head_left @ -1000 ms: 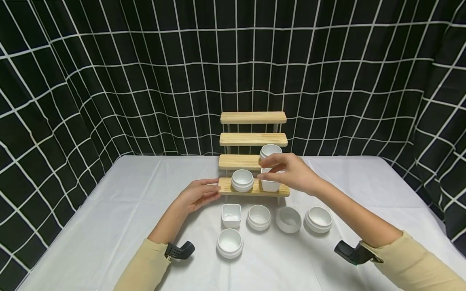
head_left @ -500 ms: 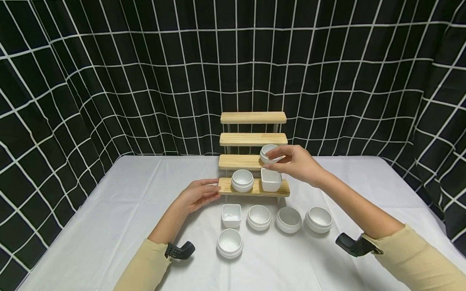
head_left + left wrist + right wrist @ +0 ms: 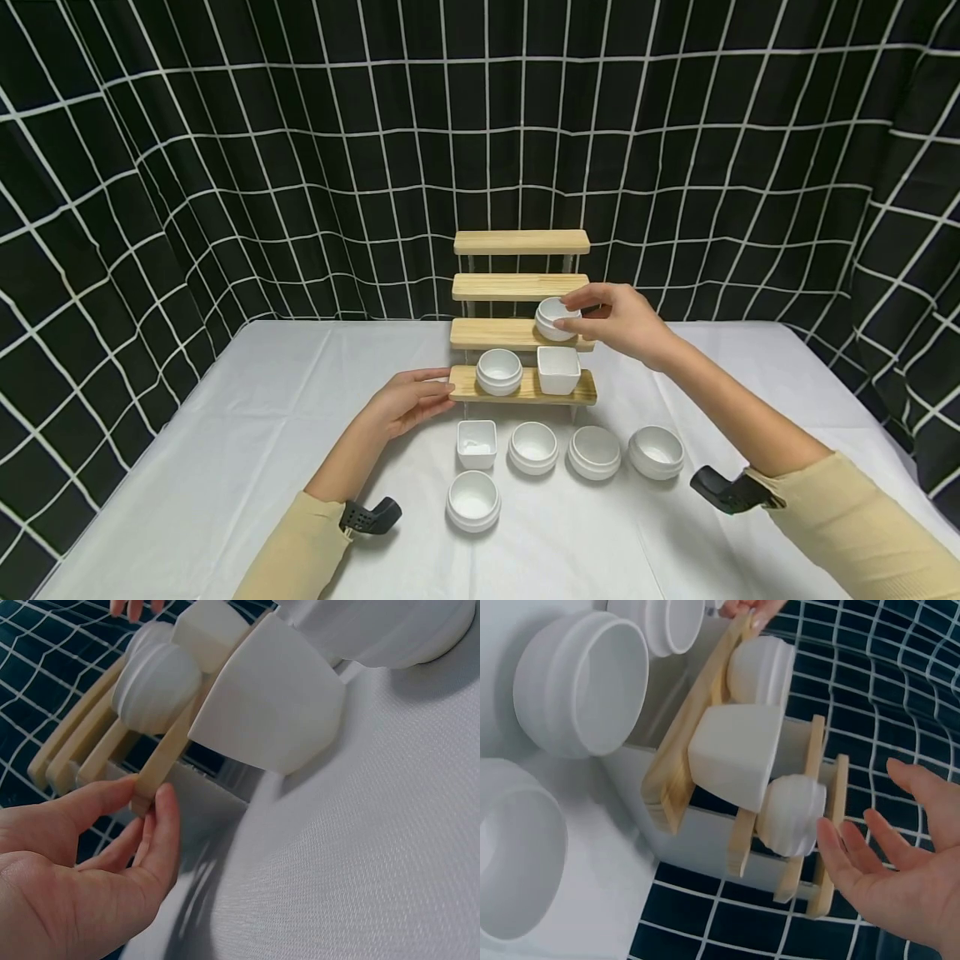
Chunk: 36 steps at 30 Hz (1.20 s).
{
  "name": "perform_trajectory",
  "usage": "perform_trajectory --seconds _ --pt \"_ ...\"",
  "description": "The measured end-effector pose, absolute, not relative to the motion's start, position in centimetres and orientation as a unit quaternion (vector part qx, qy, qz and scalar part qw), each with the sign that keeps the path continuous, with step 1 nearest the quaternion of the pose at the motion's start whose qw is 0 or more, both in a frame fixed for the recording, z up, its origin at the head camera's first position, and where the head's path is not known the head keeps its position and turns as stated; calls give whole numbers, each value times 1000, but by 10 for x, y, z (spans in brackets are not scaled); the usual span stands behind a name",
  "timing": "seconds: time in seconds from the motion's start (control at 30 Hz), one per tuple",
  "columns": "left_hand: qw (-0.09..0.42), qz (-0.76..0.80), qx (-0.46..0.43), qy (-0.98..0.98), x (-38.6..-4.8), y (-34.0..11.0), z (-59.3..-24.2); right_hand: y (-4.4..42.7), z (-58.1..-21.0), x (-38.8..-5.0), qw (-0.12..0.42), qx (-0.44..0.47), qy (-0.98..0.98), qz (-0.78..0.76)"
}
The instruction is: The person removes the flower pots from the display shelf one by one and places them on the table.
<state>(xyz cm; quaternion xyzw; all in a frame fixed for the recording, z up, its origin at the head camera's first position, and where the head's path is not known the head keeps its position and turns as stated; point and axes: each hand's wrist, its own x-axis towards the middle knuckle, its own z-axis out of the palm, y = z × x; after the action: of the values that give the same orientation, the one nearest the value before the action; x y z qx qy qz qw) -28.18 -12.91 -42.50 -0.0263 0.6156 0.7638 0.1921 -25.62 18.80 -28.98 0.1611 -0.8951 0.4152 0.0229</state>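
The left hand (image 3: 408,402) pinches the left end of the lowest board (image 3: 528,387) of a four-tier wooden shelf; in the left wrist view that hand (image 3: 97,870) has thumb and fingers on the board's end (image 3: 154,776). Beside the round white bowl (image 3: 553,330) on the second board from the bottom is the right hand (image 3: 626,327). The right wrist view shows this hand (image 3: 911,859) with fingers spread, one fingertip at the bowl (image 3: 789,817). On the lowest board stand a round bowl (image 3: 499,375) and a square bowl (image 3: 558,372).
Before the shelf, on the white cloth (image 3: 360,550), stand a small square bowl (image 3: 477,446) and several round bowls, among them one nearer the front (image 3: 473,504) and one at the right (image 3: 656,454). A black gridded curtain (image 3: 360,167) hangs behind.
The right hand has moved up and slightly right, from the square bowl to the round bowl on the second board, its fingers now more apart. The left hand has stayed on the shelf.
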Motion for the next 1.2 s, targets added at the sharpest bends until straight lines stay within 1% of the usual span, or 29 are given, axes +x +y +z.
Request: perform_trajectory --seconds 0.53,0.83,1.2 --pt "191 767 -25 612 -282 -129 -425 198 -288 -274 16 128 -897 423" --pt "191 766 -29 614 -281 -129 -424 200 -291 -283 -10 111 -895 431" --pt "189 768 -32 611 -283 -129 -426 201 -300 -294 -41 116 -886 447"
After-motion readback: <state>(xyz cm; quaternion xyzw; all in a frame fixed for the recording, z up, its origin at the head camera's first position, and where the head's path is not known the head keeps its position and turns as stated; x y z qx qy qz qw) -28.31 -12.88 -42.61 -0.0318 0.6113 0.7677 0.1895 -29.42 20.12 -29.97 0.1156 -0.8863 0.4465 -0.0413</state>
